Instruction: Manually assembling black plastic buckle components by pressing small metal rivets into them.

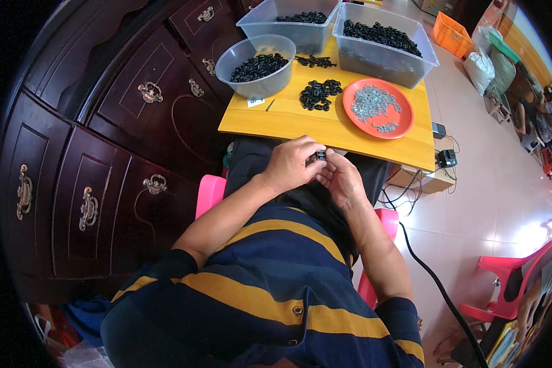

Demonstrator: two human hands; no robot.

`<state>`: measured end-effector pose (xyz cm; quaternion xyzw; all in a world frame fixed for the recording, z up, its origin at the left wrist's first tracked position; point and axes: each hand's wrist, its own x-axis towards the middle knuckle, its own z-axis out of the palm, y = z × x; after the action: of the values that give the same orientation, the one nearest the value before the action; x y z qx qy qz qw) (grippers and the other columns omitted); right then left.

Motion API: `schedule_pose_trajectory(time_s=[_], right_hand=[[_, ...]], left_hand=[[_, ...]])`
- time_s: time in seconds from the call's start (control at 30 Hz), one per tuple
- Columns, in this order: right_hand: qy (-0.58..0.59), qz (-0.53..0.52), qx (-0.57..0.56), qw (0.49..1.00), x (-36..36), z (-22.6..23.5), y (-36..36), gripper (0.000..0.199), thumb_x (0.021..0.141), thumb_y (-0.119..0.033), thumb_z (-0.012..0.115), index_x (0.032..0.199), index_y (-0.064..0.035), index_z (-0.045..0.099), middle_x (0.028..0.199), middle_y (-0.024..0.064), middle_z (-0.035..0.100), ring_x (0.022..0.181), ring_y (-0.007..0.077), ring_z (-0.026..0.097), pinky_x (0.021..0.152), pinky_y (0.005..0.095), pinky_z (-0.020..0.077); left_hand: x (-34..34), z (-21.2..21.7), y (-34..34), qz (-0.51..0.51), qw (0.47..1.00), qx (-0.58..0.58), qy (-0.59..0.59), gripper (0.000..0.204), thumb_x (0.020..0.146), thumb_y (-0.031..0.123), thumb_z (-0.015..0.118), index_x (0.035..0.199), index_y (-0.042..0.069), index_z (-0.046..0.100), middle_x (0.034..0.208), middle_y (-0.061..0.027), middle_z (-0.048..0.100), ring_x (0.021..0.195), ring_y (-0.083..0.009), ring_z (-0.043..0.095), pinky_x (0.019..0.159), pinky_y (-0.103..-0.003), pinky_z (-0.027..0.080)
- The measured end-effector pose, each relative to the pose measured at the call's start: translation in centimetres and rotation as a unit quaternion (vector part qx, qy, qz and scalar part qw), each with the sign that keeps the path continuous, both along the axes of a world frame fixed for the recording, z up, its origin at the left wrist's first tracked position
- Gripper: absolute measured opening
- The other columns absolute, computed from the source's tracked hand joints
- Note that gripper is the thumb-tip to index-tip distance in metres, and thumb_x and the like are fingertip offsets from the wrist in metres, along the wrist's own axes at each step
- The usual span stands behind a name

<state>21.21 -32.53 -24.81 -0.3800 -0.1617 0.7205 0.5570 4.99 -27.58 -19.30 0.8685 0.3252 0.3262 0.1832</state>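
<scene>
Just off the near edge of the yellow table, my left hand (292, 163) and my right hand (341, 176) meet over my lap. Both are closed, with fingertips on a small black part (321, 156), mostly covered by the fingers; its exact kind does not show. Beyond them on the tabletop lies a loose pile of small black ring-like parts (316, 96). To its right sits a red plate (350, 118) with many small silvery metal pieces (374, 103), too small to name exactly.
On the yellow table (270, 126) stand a round clear tub (256, 89) and two clear bins (380, 67) (313, 38), all holding black parts. Dark wooden drawers (126, 141) border the left. A black cable (432, 276) crosses the floor at right. Other people sit farther right.
</scene>
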Motion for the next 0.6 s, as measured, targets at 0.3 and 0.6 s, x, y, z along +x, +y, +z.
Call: schedule_pose_trajectory(time_s=[0.3, 0.6], right_hand=[[-0.042, -0.022, 0.037, 0.998, -0.5, 0.3, -0.1, 0.019, 0.104, -0.028, 0.059, 0.105, -0.0107, 0.065, 0.086, -0.0011, 0.071, 0.073, 0.0096, 0.067, 0.07, 0.0249, 0.0539], [-0.074, -0.071, 0.052, 0.993, -1.1, 0.2, -0.1, 0.022, 0.103, -0.026, 0.062, 0.102, -0.004, 0.068, 0.082, 0.001, 0.067, 0.072, 0.0089, 0.06, 0.067, 0.023, 0.048]], left_hand=[[0.0, -0.1, 0.2, -0.007, 1.0, 0.019, 0.0, 0.022, 0.082, 0.015, 0.073, 0.101, 0.005, 0.07, 0.095, -0.0131, 0.07, 0.086, -0.0342, 0.07, 0.075, -0.042, 0.056], [0.3, -0.2, 0.3, -0.013, 0.999, 0.049, 0.0, 0.018, 0.084, 0.014, 0.072, 0.1, 0.006, 0.07, 0.093, -0.0116, 0.069, 0.084, -0.0333, 0.069, 0.073, -0.041, 0.056]])
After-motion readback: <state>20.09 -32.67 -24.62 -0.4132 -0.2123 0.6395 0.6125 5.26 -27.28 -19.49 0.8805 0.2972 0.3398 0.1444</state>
